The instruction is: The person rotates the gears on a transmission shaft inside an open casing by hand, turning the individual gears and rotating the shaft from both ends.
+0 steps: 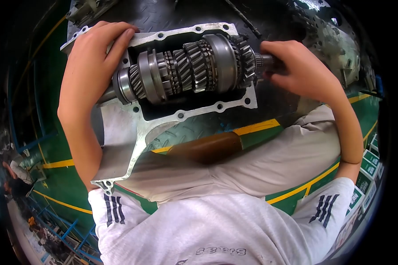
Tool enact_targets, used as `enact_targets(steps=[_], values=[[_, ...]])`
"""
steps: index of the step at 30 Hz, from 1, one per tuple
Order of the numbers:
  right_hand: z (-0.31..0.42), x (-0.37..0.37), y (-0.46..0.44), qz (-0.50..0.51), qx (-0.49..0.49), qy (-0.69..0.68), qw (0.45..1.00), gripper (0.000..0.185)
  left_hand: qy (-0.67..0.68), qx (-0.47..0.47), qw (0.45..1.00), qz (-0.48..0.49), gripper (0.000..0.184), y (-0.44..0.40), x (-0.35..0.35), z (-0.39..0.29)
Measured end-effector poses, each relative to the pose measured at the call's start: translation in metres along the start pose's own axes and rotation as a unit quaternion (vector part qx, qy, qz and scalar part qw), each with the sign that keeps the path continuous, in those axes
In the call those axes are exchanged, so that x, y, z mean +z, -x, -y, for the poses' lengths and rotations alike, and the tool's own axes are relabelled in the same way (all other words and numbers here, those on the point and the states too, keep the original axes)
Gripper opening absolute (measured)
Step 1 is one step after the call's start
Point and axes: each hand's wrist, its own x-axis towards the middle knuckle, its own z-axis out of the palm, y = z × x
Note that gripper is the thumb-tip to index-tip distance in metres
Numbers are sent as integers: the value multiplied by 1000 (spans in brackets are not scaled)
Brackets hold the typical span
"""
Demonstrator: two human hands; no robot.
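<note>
A metal gearbox housing half (181,115) lies with its hollow side up on a dark work surface. Along its hollow runs a gear shaft (181,70) with several helical gears and wide smooth rings. My right hand (303,68) is closed around the splined right end of this shaft, thumb and fingers on opposite sides. At the left end, my left hand (90,57) curls over the housing's wall with its fingers together near the far rim; its thumb is hidden. Below my left wrist, the plain shaft end sticks out to the left.
Another metal casting (340,48) stands at the right of the dark tread-plate bench (150,15). A thin dark rod (243,17) lies at the back. More metal parts (86,11) sit at the far left. The green floor has yellow lines; a person (20,174) is at far left.
</note>
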Motion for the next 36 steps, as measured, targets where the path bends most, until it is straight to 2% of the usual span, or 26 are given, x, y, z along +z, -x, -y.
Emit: enact_targets(steps=[2, 5, 10, 14, 16, 17, 19, 20, 24, 26, 27, 29, 33, 36], values=[[-3, 10, 12, -150, -131, 70, 977, 35, 14, 0, 1000, 4, 24, 0, -1, -1], [6, 21, 22, -162, -86, 115, 976, 44, 43, -2, 999, 6, 23, 1, -1, 0], [-12, 45, 5, -234, -100, 162, 953, 37, 52, 6, 999, 1, 22, 2, -1, 1], [-15, 39, -5, -192, -68, 162, 966, 24, 64, 13, 998, 6, 22, 1, -3, 1], [-8, 24, -9, -122, -70, 92, 986, 13, 64, 18, 998, 6, 22, 2, -3, 3], [-3, 15, -12, -123, -70, 93, 986, 13, 64, 24, 998, 7, 22, 1, -4, 3], [2, -4, -18, 53, -10, -2, 999, 8, 71, 18, 997, 11, 22, 1, -4, 3], [0, -10, -20, 106, 4, -18, 994, 15, 77, 12, 997, 17, 23, 0, -4, 3], [5, -12, 4, 59, -5, -64, 996, 26, 71, 24, 997, 23, 23, -1, -4, 5], [-2, -5, 18, -80, -88, 32, 992, 34, 61, 28, 998, 13, 23, 1, -3, 5], [-5, 1, 20, -80, -88, 32, 992, 34, 61, 27, 998, 12, 23, 1, -3, 5], [-10, 19, 21, -195, -121, 99, 968, 31, 67, 18, 998, 16, 23, 1, -3, 6], [-18, 28, 7, -157, -63, 132, 977, 28, 55, 21, 998, 22, 22, 1, -4, 5], [-15, 25, 1, -135, -35, 112, 984, 19, 57, 29, 998, 20, 21, 1, -5, 8]])
